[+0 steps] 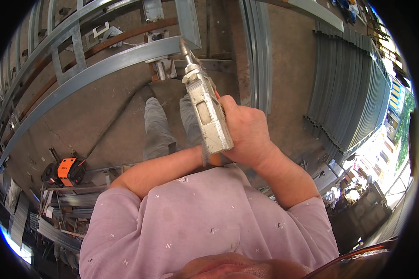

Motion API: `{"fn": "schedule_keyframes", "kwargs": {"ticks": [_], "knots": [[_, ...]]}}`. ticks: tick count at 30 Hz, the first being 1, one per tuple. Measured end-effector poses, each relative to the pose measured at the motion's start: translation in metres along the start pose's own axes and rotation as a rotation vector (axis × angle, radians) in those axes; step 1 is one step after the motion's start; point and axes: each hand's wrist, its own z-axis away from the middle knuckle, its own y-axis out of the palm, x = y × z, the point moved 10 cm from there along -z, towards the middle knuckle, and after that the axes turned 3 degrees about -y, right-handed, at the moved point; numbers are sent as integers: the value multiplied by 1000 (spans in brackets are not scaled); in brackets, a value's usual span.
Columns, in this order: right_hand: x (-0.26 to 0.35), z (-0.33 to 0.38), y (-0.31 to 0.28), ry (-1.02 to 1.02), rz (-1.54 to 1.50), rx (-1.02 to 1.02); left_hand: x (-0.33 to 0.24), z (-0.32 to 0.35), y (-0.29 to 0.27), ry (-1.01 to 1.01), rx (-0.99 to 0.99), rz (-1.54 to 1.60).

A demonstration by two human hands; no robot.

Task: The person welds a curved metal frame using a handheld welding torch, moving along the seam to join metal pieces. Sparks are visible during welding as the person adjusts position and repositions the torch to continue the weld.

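My right hand [246,128] is wrapped round a worn, silvery hand-held welding gun [208,111] with a boxy body. Its narrow copper-coloured nozzle [185,49] points away from me, at the corner of a galvanized steel frame [139,53]. Whether the tip touches the metal I cannot tell. My left forearm [158,169] crosses in front of my shirt towards the rear of the gun. The left hand itself is hidden behind the gun and my right wrist. A small orange patch [215,159] shows beneath the gun's back end.
Rusty bars [111,44] and a clamp-like metal piece [164,69] lie under the frame. Long steel channels [258,56] run to the right, with stacked corrugated profiles [344,88] beyond. An orange and black machine [69,171] stands at left; a dark cable [114,118] crosses the floor.
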Motion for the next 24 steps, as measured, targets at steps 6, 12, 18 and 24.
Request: {"fn": "schedule_keyframes", "kwargs": {"ticks": [6,12,18,24], "knots": [[2,-6,1,-18,21,-21,1,-2,-7,3,1,12],[-5,-3,9,71,30,52,0,-4,-8,8,9,24],[-5,-3,9,96,53,63,-1,-2,-4,3,25,37],[0,-5,4,99,76,66,-1,3,-1,-7,35,45]]}}
